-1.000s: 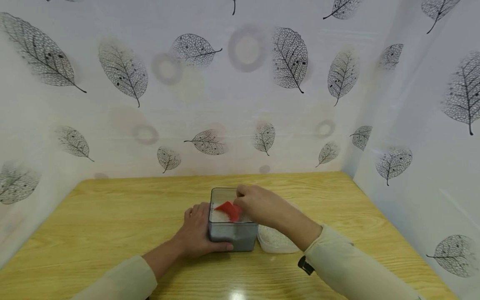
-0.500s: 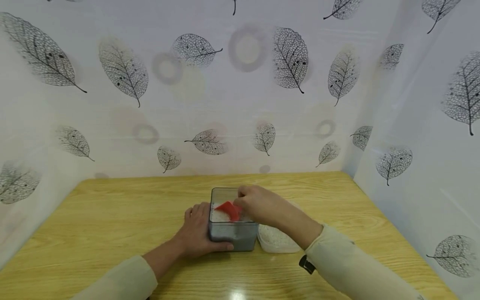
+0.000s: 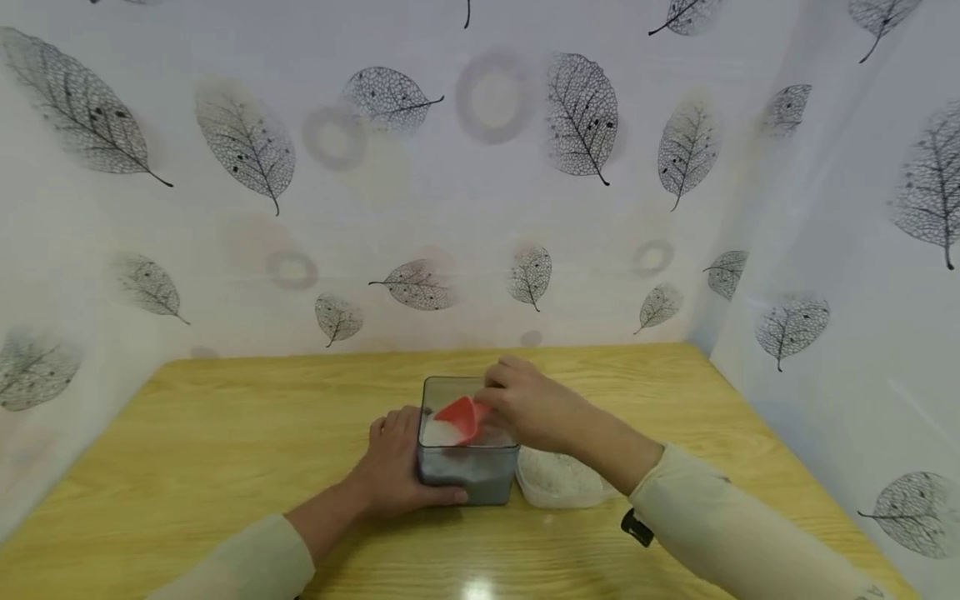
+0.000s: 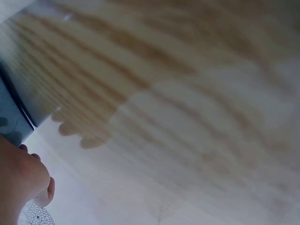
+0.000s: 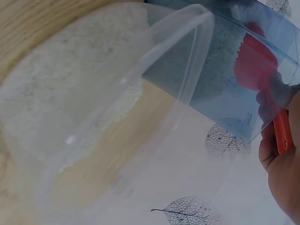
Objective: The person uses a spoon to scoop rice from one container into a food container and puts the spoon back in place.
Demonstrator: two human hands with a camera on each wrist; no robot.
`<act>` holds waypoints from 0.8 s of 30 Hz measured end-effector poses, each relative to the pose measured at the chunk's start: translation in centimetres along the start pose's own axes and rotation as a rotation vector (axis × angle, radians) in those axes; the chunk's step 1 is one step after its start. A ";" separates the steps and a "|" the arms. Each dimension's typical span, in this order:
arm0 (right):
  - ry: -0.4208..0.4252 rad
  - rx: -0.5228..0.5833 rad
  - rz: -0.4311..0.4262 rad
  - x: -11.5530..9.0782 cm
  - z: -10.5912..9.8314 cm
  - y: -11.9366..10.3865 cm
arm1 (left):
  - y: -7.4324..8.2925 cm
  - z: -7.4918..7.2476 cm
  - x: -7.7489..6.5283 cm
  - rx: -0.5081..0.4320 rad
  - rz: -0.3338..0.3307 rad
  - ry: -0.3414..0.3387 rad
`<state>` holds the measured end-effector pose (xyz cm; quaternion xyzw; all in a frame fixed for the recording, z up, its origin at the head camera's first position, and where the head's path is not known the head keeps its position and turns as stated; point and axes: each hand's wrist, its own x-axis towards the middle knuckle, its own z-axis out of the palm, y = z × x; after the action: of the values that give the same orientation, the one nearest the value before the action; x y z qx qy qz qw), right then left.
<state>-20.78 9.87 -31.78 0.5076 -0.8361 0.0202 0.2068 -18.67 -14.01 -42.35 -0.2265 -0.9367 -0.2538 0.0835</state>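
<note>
A square, translucent grey-blue container (image 3: 468, 479) with white, rice-like grains inside stands on the table, its top uncovered. My left hand (image 3: 393, 467) holds it at the left, thumb along the front face and fingers against the left side. In the left wrist view only a corner of the container (image 4: 14, 117) shows. My right hand (image 3: 536, 408) grips the handle of a red scoop (image 3: 461, 417), whose bowl is inside the container near the grains. Through the container wall, the right wrist view shows the scoop's toothed edge and its orange-red handle (image 5: 282, 133).
Just right of the container, a clear plastic tub (image 3: 558, 502) holds white grains and sits partly under my right forearm. The wood-grain table (image 3: 262, 433) is bordered by a pale leaf-printed sheet (image 3: 465, 200) behind and at the sides.
My right hand has risen slightly and shifted right, and the scoop has tilted and lifted within the container. More of the clear tub now shows. My left hand stays put.
</note>
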 end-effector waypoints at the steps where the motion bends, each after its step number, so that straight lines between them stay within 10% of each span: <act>1: 0.009 0.043 0.026 -0.2 0.1 0.0 | 0.0 0.0 0.0 0.002 0.005 0.003; 10: 0.006 0.314 0.299 -1.5 -0.3 -0.3 | 0.0 -0.1 0.1 0.004 0.008 -0.002; 24: 0.159 0.410 0.495 -3.5 0.3 0.6 | -0.2 0.0 0.1 0.003 -0.001 -0.007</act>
<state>-19.98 13.02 -33.27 0.3168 -0.8939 0.2774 0.1540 -18.82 -14.09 -42.43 -0.2268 -0.9375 -0.2513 0.0803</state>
